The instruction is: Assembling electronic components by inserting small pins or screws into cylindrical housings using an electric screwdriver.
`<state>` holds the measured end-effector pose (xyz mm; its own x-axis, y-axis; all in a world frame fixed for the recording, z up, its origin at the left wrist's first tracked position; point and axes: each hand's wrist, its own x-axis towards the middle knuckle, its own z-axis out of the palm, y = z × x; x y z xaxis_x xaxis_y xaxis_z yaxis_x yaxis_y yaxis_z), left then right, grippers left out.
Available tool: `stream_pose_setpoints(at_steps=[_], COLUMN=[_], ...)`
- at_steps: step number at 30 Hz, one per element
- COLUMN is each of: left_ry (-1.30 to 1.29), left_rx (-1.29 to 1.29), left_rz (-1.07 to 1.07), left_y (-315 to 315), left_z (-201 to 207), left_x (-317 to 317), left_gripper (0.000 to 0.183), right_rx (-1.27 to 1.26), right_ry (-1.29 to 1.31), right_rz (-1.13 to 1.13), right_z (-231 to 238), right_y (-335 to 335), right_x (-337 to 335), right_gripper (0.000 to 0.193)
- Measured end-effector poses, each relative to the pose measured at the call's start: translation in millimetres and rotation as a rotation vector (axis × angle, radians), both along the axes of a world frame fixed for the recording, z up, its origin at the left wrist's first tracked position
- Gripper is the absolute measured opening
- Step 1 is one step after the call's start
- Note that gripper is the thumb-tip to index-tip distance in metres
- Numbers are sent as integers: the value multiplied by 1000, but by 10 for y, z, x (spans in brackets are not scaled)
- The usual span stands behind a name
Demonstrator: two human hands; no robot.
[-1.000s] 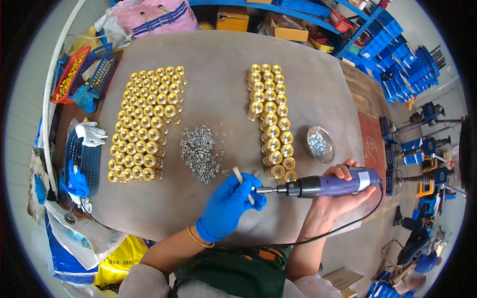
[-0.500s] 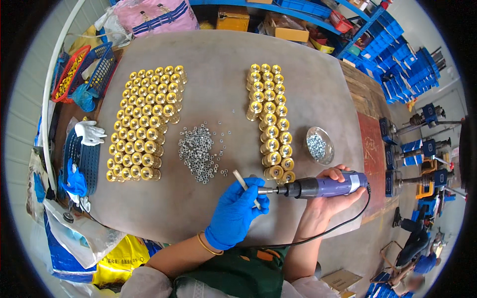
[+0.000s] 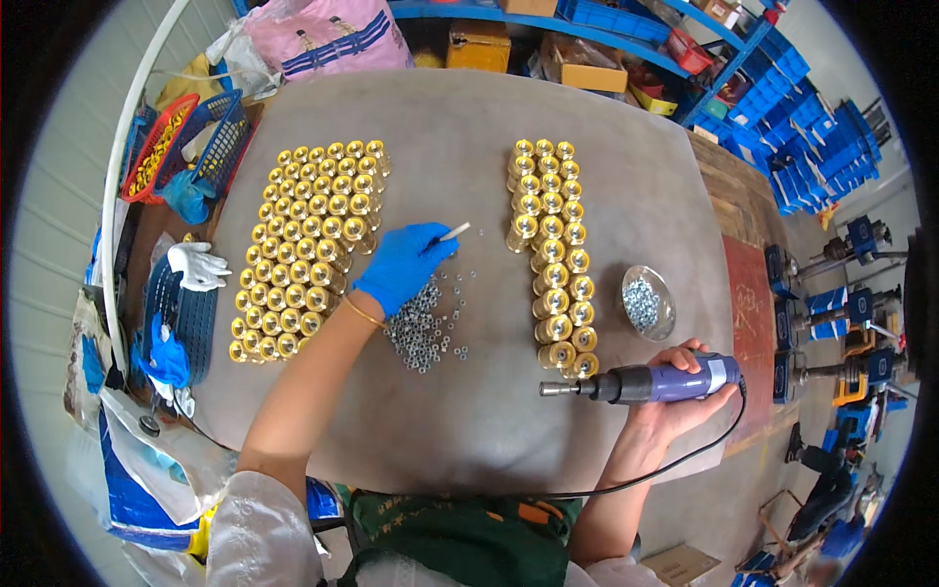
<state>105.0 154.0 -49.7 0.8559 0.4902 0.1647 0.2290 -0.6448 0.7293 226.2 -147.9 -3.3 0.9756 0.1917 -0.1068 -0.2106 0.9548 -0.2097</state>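
My left hand (image 3: 403, 266), in a blue glove, reaches over the top of the loose nut pile, close to the right side of the left block of brass-coloured cylinders (image 3: 313, 230). Its fingers are closed around a short pale stick (image 3: 456, 232) that pokes out to the right. Whether they also touch a cylinder is hidden. Bare, my right hand (image 3: 675, 396) grips a purple electric screwdriver (image 3: 641, 383) by its body. The tool's metal socket (image 3: 558, 388) points left, just below a narrower block of cylinders (image 3: 553, 259). Small hex nuts (image 3: 425, 333) lie heaped under my left wrist.
A clear bowl of nuts (image 3: 648, 303) stands right of the narrow block. The tool's black cable (image 3: 626, 484) loops along the table's near edge. Baskets (image 3: 210, 147), a white glove (image 3: 199, 266) and a blue tray (image 3: 181, 323) sit at the left. Blue shelving (image 3: 743, 49) stands behind.
My left hand has left the screwdriver's tip and moved up and left, over the nuts towards the left block, still with the stick. The right hand keeps the screwdriver nearly in place.
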Motion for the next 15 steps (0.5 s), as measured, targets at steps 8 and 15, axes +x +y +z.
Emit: stream_pose_setpoints(at_steps=[8,15], left_ry=[144,273], left_rx=[48,224], left_rz=[-38,-240], left_y=[53,197], left_z=[-194,-147], left_x=[164,259], left_gripper=[28,30], right_rx=[-34,-44], right_ry=[2,-6], right_rz=[-3,47], right_z=[14,89], right_y=[-23,50], right_x=[9,-52], right_gripper=[52,52])
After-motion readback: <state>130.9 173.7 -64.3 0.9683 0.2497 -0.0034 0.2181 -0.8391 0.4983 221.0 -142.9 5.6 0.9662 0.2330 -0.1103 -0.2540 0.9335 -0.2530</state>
